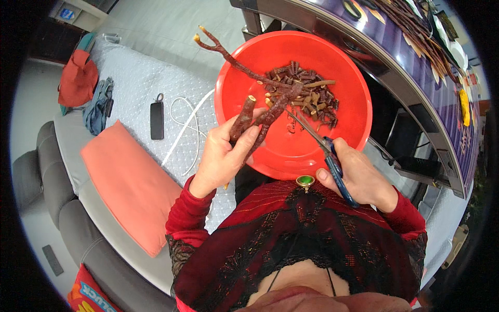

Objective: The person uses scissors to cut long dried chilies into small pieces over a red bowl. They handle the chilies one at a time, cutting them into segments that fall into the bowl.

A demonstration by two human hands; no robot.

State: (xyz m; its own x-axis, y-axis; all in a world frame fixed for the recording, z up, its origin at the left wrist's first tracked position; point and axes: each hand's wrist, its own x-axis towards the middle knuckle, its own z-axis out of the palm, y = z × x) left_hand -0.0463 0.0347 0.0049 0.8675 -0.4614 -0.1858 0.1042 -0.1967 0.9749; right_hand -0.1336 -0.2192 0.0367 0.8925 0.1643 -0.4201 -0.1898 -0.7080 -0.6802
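Observation:
My left hand (230,144) grips a thick brown root (278,107), whose stubby side branch (243,117) ends in a pale cut face. A thin forked branch (249,72) reaches from it past the basin's far left rim, with pale cut tips. In my right hand (356,171) is a pair of scissors (335,165) with dark blue handles. The blades point at the root, close by its lower right side; whether they touch it I cannot tell. Below both hands is a red plastic basin (284,154), with a pile of short cut root pieces (323,105) inside.
A table with a purple patterned top (421,62) stands at the right, bearing a bundle of long brown roots (417,31). To the left, a quilted sofa seat (132,82) holds a phone (157,121), a white cable (197,128) and a salmon cushion (128,187).

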